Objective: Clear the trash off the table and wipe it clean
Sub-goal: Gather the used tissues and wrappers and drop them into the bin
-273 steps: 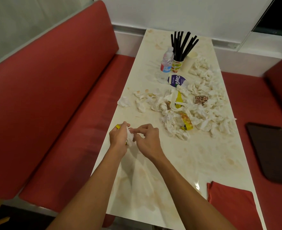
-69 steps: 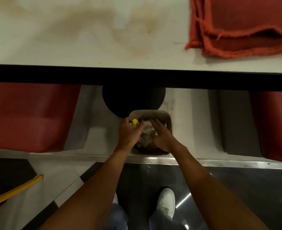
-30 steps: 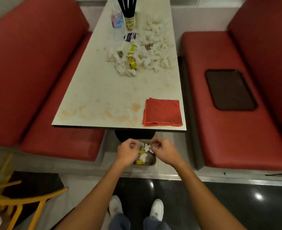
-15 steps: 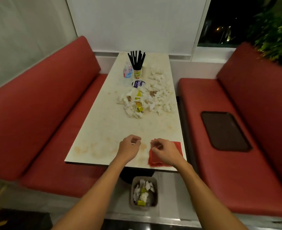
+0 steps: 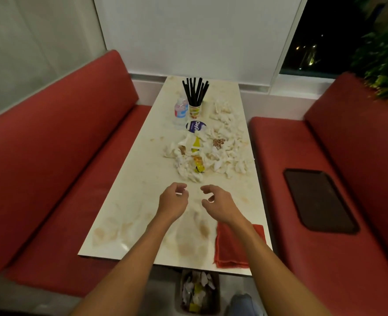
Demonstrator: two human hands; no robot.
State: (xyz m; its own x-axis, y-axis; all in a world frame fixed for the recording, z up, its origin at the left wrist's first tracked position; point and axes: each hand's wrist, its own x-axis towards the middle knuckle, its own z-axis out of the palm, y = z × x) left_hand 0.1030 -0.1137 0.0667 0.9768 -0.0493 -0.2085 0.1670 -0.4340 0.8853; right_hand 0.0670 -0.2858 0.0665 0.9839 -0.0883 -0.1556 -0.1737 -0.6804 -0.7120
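Note:
A pile of crumpled white napkins [image 5: 225, 153] with yellow wrappers [image 5: 198, 165] covers the far half of the stained cream table [image 5: 131, 190]. My left hand [image 5: 173, 201] and my right hand [image 5: 219, 202] hover side by side above the table's middle, just short of the pile. Both hold nothing and their fingers are loosely curled. A folded red cloth [image 5: 233, 247] lies at the near right corner, partly under my right forearm. A small bin [image 5: 198, 293] with napkins and wrappers in it stands on the floor below the near edge.
A cup of black straws [image 5: 195, 96], a small water bottle [image 5: 180, 111] and a blue-and-white lid [image 5: 195, 127] stand at the far end. Red bench seats flank the table; a dark tray [image 5: 318, 199] lies on the right seat.
Both hands dropped trash into the bin, came up empty, and have moved forward over the table toward the napkin pile. The view rose from the floor to the table.

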